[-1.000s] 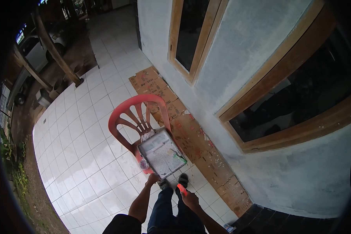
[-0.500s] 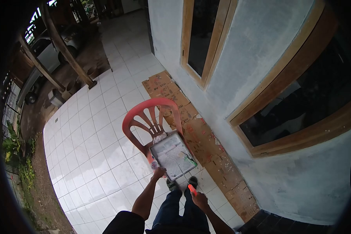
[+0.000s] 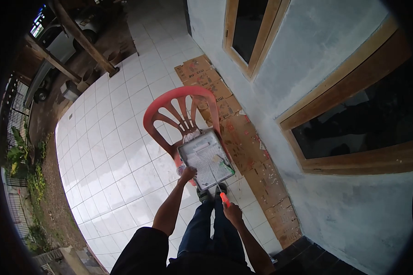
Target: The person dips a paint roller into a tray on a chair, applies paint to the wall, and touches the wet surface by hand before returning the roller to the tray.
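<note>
A paint tray with a ridged, paint-covered surface rests on the seat of a red plastic chair. At the tray's near left corner my left hand has its fingers wrapped on the edge. My right hand grips the orange handle of a paint roller, whose thin metal rod reaches over the tray. The roller's white head seems to lie inside the tray. A brush with a green handle lies at the tray's right side. A whitish cloth is behind the tray.
Cardboard sheets cover the floor along the grey-white wall on the right. Two wood-framed windows are set in it. White tiles spread to the left. Wooden posts and a parked vehicle stand at the upper left.
The view has shifted, so the chair and tray appear higher. The roller's rod now shows clearly over the tray. Both hands keep their holds.
</note>
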`<state>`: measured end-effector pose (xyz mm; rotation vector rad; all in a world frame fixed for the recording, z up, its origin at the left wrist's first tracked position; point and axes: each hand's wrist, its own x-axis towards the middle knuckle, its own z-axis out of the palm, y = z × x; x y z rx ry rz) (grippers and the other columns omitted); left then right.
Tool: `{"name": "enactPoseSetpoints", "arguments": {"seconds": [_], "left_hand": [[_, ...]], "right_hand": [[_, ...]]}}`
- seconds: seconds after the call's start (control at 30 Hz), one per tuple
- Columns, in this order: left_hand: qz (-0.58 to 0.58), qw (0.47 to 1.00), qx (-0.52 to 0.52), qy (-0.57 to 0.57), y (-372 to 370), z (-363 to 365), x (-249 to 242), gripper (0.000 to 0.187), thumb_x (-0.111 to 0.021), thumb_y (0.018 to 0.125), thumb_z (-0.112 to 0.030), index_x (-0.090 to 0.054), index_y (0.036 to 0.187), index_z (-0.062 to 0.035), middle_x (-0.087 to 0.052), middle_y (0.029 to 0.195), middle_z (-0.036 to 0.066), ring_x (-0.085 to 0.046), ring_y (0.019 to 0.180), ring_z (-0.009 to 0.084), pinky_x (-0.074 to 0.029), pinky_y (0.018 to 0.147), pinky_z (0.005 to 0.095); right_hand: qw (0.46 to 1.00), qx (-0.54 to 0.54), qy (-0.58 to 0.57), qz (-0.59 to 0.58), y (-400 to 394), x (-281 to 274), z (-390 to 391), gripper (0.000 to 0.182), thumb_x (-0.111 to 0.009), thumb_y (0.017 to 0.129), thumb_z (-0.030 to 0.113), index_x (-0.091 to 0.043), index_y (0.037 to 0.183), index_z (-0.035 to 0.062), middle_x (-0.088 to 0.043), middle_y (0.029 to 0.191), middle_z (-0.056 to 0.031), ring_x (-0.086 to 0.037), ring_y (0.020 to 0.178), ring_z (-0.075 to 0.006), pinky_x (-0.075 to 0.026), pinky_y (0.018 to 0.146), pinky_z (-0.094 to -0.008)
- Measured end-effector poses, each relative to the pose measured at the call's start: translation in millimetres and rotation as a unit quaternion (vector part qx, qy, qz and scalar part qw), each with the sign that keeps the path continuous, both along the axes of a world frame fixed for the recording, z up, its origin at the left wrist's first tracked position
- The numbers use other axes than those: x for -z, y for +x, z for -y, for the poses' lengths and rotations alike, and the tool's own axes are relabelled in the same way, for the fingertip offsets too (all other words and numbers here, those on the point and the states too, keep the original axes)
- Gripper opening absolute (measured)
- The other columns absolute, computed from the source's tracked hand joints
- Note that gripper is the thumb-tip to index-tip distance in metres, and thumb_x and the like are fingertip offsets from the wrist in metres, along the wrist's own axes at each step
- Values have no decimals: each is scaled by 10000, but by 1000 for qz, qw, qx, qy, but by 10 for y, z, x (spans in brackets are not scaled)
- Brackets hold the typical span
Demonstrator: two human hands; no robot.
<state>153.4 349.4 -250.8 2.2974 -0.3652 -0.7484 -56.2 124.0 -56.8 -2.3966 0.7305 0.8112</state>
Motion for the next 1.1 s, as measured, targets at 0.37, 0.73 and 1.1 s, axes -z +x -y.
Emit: {"name": "enactPoseSetpoints", "arguments": {"seconds": [0.37,0.73,1.1], "left_hand": [[66,997,34,-24,-563,207,348,173,-635,750,-166,-624,730,5,-649,704,94,-637,614,239,-502,539,365],[-59,997,-21,-45,-709,142,272,228,-569,789,-105,-623,971,22,-665,806,82,-653,651,144,-502,447,247],[-207,939,-275,25,-830,124,626,443,-555,740,-274,-568,921,129,-570,968,367,-562,972,464,-456,852,480]], "right_hand": [[998,-2,57,-36,-72,37,291,579,-402,894,520,-610,907,-20,-641,813,-248,-625,815,-422,-506,722,-480],[997,-11,76,-28,270,208,153,551,-401,899,505,-595,909,-10,-635,821,-253,-628,819,-410,-501,736,-479],[998,-27,49,-28,104,236,84,534,-424,897,499,-599,898,-6,-633,787,-257,-623,779,-425,-503,707,-489]]}}
